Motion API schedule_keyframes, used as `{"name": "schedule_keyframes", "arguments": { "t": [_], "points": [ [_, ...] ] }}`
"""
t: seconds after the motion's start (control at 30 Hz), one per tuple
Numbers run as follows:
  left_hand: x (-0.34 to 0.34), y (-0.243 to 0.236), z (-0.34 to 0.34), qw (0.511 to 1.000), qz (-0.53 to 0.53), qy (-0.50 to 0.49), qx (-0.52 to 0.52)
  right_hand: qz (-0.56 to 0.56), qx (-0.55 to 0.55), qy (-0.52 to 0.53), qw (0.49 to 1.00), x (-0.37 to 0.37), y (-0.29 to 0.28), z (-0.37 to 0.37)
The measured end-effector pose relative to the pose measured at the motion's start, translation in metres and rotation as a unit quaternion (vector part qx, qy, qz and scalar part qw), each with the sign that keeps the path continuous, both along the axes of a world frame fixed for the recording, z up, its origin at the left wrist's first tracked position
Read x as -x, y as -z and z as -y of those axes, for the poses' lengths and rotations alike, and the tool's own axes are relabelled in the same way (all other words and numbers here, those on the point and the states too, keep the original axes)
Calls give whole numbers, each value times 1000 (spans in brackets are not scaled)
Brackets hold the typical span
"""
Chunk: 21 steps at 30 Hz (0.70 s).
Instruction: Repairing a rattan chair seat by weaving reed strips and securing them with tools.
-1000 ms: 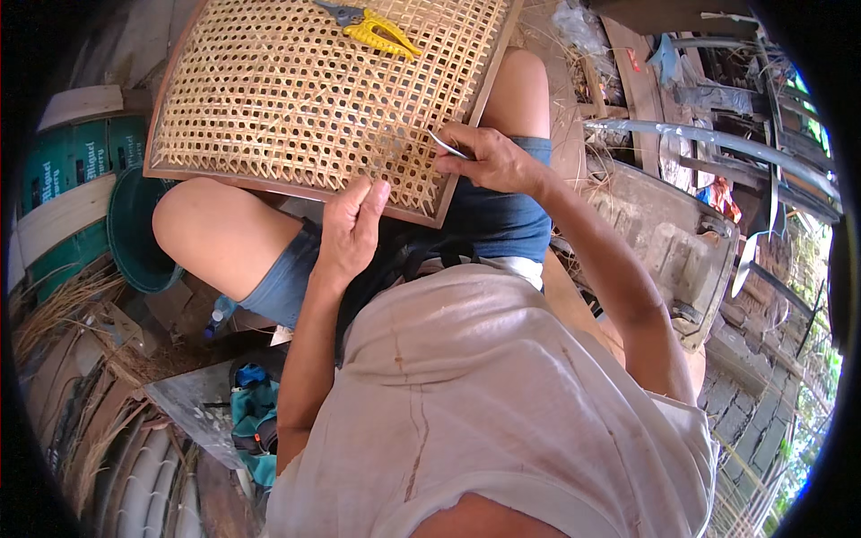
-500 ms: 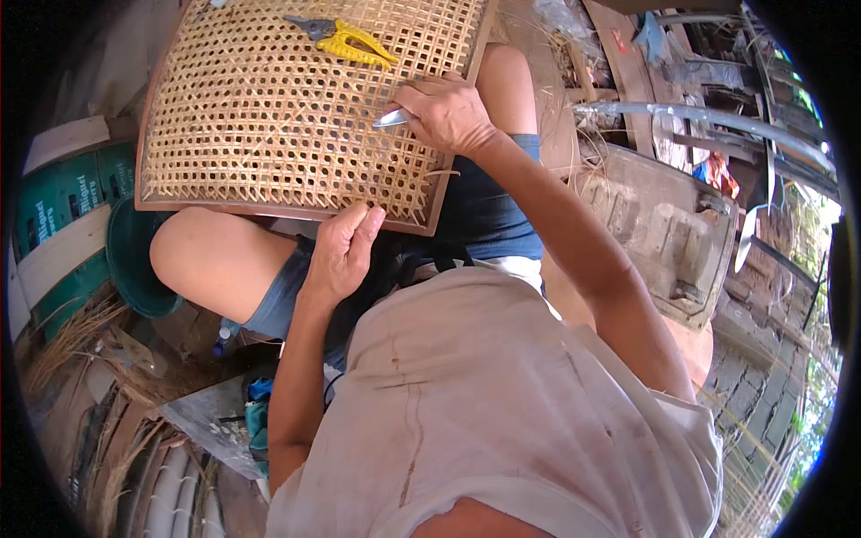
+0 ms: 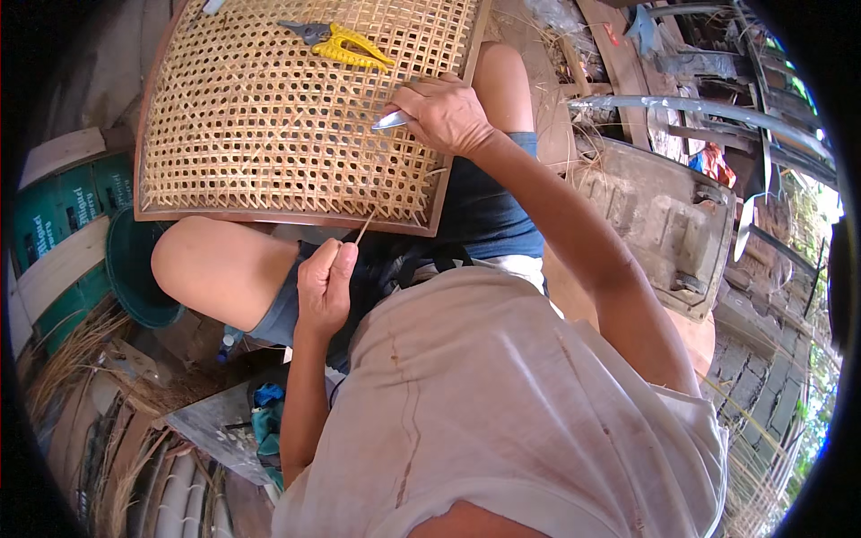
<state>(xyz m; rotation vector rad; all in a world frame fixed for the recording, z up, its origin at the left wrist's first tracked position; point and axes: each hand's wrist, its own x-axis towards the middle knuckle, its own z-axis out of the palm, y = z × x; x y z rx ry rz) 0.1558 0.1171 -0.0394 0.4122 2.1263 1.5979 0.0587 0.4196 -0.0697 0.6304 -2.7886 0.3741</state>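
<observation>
A woven cane panel (image 3: 269,143) in a brown wooden frame (image 3: 269,218) rests across my lap. Just off its near edge, my left hand (image 3: 326,282) is closed, thumb and fingers pinching a thin cane strand (image 3: 365,226) that runs up to the edge of the weave. My right hand (image 3: 446,115) lies on the panel's right side, closed round a tool whose pointed metal blade (image 3: 392,120) sticks out to the left; its handle is hidden in the palm. Yellow-handled pruning shears (image 3: 345,47) lie on the weave beyond my right hand.
Left of my knee stand a dark green bucket (image 3: 139,269) and green crates (image 3: 67,211). A worn flat panel (image 3: 659,229) lies to the right, with boards and a grey pipe (image 3: 700,106) beyond. White pipes (image 3: 179,498) and dry strands lie at the lower left.
My left hand has drawn back from the panel's edge toward my body, and the cane strand now shows stretched from its fingers. The right hand has stayed almost in place.
</observation>
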Motion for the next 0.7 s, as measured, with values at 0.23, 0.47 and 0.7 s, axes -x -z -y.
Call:
{"name": "schedule_keyframes", "arguments": {
  "t": [0.23,0.47,0.7],
  "points": [
    [17,4,41,970,53,-94,-219,11,14,-5,1000,-6,-4,0],
    [56,-81,-41,980,-192,-53,29,192,187,161,950,-97,-38,-8],
    [44,-44,-40,950,-16,69,303,246,225,194,923,-117,-52,-1]
  ]
}}
